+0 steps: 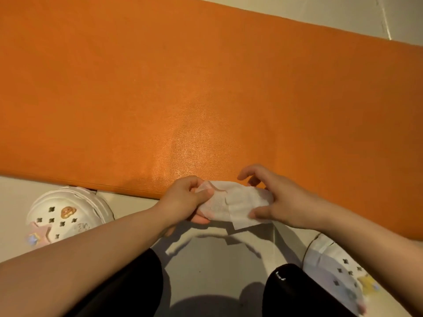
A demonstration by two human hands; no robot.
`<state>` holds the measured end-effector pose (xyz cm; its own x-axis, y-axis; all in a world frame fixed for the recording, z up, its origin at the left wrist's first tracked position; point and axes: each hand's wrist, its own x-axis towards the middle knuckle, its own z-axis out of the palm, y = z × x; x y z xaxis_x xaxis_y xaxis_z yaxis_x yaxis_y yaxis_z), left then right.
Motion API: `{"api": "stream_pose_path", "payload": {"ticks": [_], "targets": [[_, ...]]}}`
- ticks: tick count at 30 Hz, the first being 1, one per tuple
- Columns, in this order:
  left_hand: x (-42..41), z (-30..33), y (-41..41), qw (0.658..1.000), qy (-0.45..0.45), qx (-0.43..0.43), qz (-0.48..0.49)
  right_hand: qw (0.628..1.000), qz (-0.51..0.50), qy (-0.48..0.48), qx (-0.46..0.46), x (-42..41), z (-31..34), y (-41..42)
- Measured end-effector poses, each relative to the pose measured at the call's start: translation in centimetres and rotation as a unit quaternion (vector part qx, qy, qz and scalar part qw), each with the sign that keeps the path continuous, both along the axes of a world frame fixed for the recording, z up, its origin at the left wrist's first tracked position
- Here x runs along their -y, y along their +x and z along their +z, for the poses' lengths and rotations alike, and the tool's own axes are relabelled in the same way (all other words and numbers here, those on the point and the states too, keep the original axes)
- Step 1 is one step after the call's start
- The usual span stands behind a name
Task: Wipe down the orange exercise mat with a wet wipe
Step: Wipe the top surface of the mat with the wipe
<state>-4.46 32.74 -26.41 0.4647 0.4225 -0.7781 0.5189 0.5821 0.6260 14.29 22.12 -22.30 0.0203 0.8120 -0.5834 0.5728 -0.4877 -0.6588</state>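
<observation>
At the lower left of the frame a white clog is standing on the pale floor, its toe just beside the near edge of the mat. The mat is filling the upper half of the frame as a wide orange band, with a shiny patch, maybe damp, above the hands.

In the lower middle, the left hand is pinching the left end of the wipe between its thumb and curled fingers. The right hand is pinching the right end with the thumb under it; its other fingers are lifted and loosely bent. The wipe is hanging in the air over the near edge, half unfolded.

I think the person is spreading or refolding the wipe. It is better to make a flat pad first, then press it with one palm.

The mat is offering much free surface to the left and to the right, and long strokes are possible. At the lower right a second clog is standing close to the edge.
</observation>
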Motion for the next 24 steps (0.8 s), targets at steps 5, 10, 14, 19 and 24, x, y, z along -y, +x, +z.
{"api": "stream_pose_path", "payload": {"ticks": [5, 10, 14, 19, 24], "targets": [[0.5, -0.5, -0.4, 0.999, 0.017, -0.028, -0.022, 0.991, -0.121, 0.03, -0.053, 0.0, -2.0, 0.7], [0.5, -1.0, -0.4, 0.999, 0.001, -0.042, -0.015, 0.994, -0.054, -0.004, 0.094, -3.0, -3.1, 2.7], [-0.4, -1.5, -0.1, 0.997, 0.062, -0.039, -0.012, 0.953, -0.123, 0.05, 0.272, -6.7, -3.4, 5.4], [-0.3, -2.0, -0.6, 0.97, 0.216, -0.059, -0.091, 0.963, -0.069, 0.097, 0.241, -5.9, -3.8, 4.3], [-0.4, -3.3, -2.7, 0.784, 0.517, -0.024, -0.344, 0.911, 0.241, 0.171, 0.287, -1.4, -5.9, 0.1]]}}
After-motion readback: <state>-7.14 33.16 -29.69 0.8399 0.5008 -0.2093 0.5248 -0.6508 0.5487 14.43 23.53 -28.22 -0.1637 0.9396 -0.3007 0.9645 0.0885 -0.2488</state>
